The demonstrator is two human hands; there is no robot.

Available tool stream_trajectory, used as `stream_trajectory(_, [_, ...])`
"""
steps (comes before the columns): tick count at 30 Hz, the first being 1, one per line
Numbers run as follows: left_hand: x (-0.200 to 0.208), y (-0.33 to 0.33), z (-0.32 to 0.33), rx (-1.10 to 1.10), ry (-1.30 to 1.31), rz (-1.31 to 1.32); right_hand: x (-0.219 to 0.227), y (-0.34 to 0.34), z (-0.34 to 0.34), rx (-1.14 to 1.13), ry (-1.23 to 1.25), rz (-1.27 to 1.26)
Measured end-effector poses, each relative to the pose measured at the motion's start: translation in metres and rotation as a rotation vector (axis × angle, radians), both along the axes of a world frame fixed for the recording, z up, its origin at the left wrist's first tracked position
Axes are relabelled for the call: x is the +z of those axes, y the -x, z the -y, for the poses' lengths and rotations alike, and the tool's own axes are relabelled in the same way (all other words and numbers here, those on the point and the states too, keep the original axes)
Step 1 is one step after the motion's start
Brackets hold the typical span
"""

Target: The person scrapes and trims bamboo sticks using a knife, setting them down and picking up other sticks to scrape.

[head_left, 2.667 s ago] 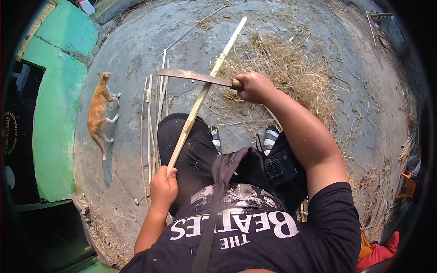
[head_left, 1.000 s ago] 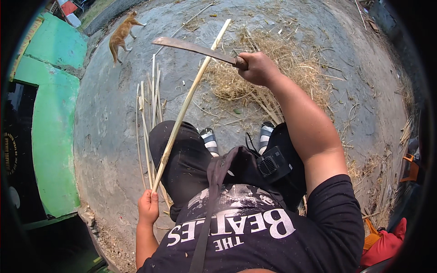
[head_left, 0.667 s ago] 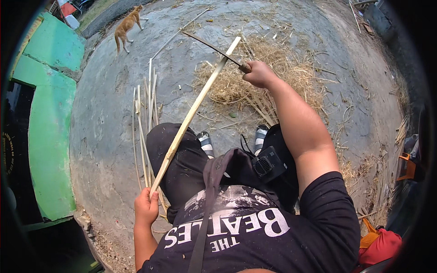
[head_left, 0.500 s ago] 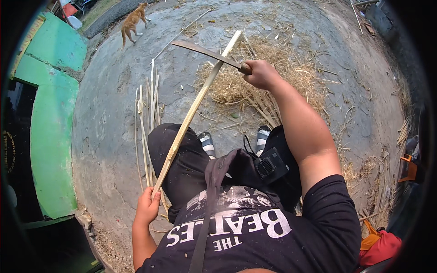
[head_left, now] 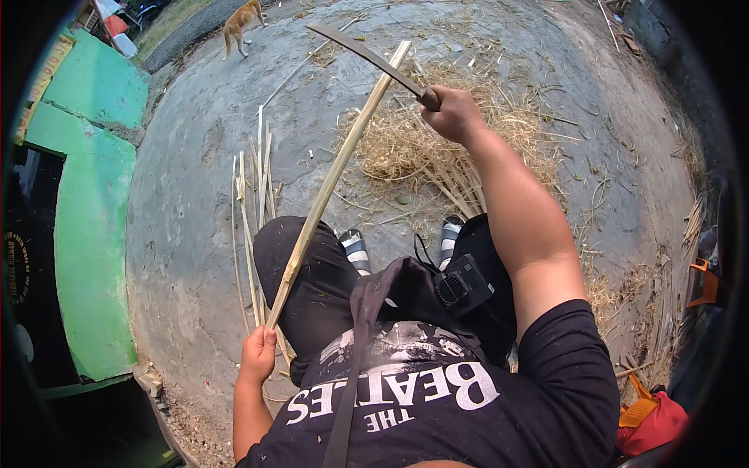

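My left hand [head_left: 257,355] is closed round the lower end of a long pale split bamboo strip [head_left: 334,173], which slants up and away across my left thigh. Gripped by its wooden handle in my right hand [head_left: 453,115] is a machete [head_left: 367,54] with a long, slightly curved dark blade. The blade crosses near the strip's far end; whether it touches there I cannot tell. Several thin bamboo strips [head_left: 251,210] lie beside my left knee.
A heap of curly shavings [head_left: 437,140] lies on the grey concrete ground [head_left: 195,156] ahead of my sandalled feet, with more strips under it. An orange cat [head_left: 243,25] stands far left. A green wall [head_left: 90,257] borders the left; a red bag [head_left: 655,425] sits at lower right.
The machete in my right hand has moved up and away toward the strip's far tip. The strip has shifted slightly. The cat has moved farther off.
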State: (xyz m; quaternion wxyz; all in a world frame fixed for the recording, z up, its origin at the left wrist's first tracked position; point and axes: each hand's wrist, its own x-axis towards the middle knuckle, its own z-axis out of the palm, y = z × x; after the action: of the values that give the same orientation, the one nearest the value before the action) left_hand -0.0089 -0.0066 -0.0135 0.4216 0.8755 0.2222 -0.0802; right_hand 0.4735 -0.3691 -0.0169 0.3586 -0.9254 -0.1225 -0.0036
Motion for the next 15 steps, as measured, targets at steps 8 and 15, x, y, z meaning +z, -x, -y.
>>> stream_trajectory(8, [0.000, -0.001, 0.012, -0.044, -0.276, 0.109, 0.009, 0.006, -0.009, 0.173, 0.175, 0.054])
stream_trajectory(15, [0.031, -0.015, 0.047, 0.064, -0.185, 0.038, 0.016, 0.011, -0.012, 0.174, -0.003, 0.149])
